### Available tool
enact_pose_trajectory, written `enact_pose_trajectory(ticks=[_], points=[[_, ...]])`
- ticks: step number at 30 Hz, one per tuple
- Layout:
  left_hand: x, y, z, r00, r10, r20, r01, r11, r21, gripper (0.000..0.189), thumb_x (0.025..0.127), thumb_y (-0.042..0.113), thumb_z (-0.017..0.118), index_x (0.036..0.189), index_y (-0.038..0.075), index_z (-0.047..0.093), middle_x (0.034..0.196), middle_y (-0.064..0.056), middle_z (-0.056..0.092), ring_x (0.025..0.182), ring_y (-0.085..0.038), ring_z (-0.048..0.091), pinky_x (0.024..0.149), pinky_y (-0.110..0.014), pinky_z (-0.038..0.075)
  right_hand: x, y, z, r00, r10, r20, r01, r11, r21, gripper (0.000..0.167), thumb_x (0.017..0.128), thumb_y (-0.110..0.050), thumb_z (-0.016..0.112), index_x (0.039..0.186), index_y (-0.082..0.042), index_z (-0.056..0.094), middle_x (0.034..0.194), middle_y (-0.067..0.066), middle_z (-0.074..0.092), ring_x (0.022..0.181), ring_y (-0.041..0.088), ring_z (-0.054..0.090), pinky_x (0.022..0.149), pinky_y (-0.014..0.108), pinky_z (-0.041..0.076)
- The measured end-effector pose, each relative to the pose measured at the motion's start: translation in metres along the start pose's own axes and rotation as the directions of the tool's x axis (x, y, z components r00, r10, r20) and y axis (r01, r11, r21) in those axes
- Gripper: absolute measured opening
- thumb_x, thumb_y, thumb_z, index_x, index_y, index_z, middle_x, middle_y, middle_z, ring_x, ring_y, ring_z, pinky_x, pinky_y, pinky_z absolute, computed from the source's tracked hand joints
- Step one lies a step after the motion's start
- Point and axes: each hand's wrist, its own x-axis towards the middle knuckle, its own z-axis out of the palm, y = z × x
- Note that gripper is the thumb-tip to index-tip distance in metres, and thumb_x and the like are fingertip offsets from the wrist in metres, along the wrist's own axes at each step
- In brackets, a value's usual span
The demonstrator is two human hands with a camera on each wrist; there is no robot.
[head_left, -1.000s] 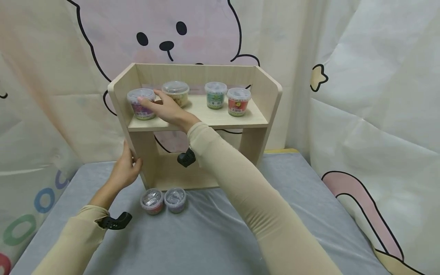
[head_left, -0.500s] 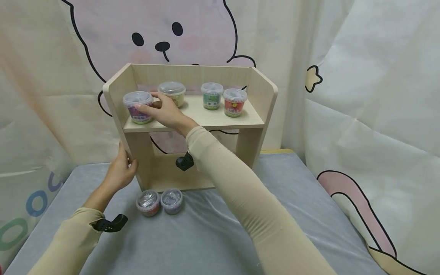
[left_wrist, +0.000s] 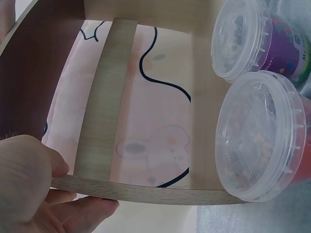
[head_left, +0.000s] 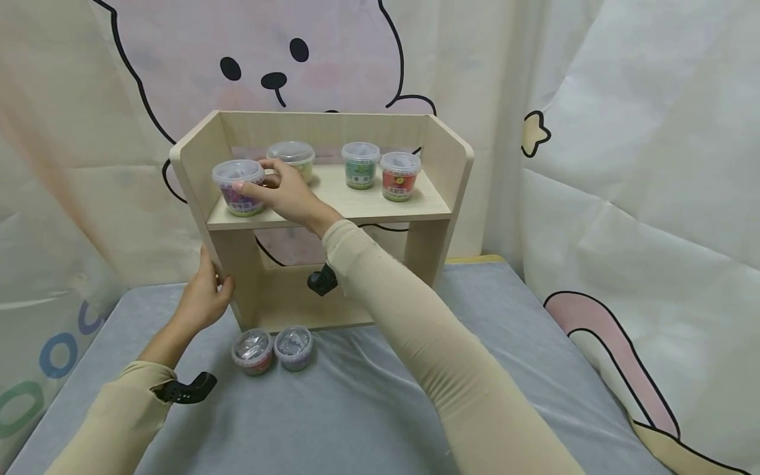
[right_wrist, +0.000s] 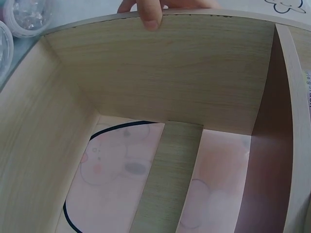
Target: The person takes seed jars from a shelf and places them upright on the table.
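In the head view a small wooden shelf unit [head_left: 338, 277] stands on the table. My right hand [head_left: 293, 198] pinches a lidded plastic tub with a purple label [head_left: 239, 188] between thumb and fingers, at the left end of the upper shelf near its front edge. My left hand [head_left: 202, 297] grips the front edge of the unit's left side panel. The left wrist view shows the thumb [left_wrist: 58, 162] on the panel's inner face and fingers [left_wrist: 85, 211] outside. Behind my right hand, a wider lidded tub [head_left: 293, 153] is partly hidden.
A green-labelled tub [head_left: 360, 165] and a red-labelled tub [head_left: 400, 177] stand on the upper shelf's right half. Two more lidded tubs, one reddish [head_left: 253, 352] and one purple [head_left: 293, 348], sit on the grey cloth [head_left: 309, 422] before the unit. Printed curtains [head_left: 641, 218] hang around.
The purple-labelled tub has shifted slightly toward the shelf's front edge in my right hand. My left hand keeps its hold on the panel. The head view has turned a little to the right.
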Motion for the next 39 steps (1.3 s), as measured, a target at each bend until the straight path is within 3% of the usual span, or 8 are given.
enact_pose_trajectory(ticks=[13, 32, 39], points=[[-0.003, -0.004, 0.000, 0.999, 0.025, -0.029, -0.025, 1.000, 0.011, 0.062, 0.095, 0.002, 0.049, 0.148, -0.003, 0.016, 0.123, -0.047, 0.056, 0.107, -0.063, 0.061, 0.084, -0.069, 0.054, -0.001, 0.002, 0.002, 1.000, -0.012, 0.006, 0.013, 0.998, -0.054, 0.065, 0.097, -0.034, 0.066, 0.154, -0.016, 0.039, 0.140, 0.002, 0.058, 0.127, 0.009, 0.056, 0.098, 0.014, 0.049], [-0.004, -0.005, 0.001, 0.999, 0.020, -0.034, -0.020, 1.000, 0.004, 0.068, 0.094, 0.002, 0.050, 0.152, 0.001, 0.013, 0.125, -0.046, 0.055, 0.108, -0.061, 0.062, 0.085, -0.068, 0.054, -0.008, -0.005, 0.001, 1.000, 0.014, 0.018, -0.013, 0.998, -0.054, 0.065, 0.097, -0.033, 0.067, 0.153, -0.015, 0.039, 0.140, 0.005, 0.059, 0.125, 0.011, 0.057, 0.091, 0.014, 0.050], [-0.002, -0.005, 0.001, 0.999, 0.025, -0.030, -0.025, 1.000, 0.003, 0.072, 0.094, 0.003, 0.049, 0.155, 0.003, 0.011, 0.127, -0.046, 0.055, 0.108, -0.061, 0.062, 0.085, -0.068, 0.054, -0.022, -0.011, -0.007, 0.998, 0.058, 0.030, -0.055, 0.996, -0.066, 0.066, 0.096, -0.035, 0.068, 0.153, -0.019, 0.039, 0.142, 0.004, 0.058, 0.130, 0.012, 0.056, 0.099, 0.022, 0.051]])
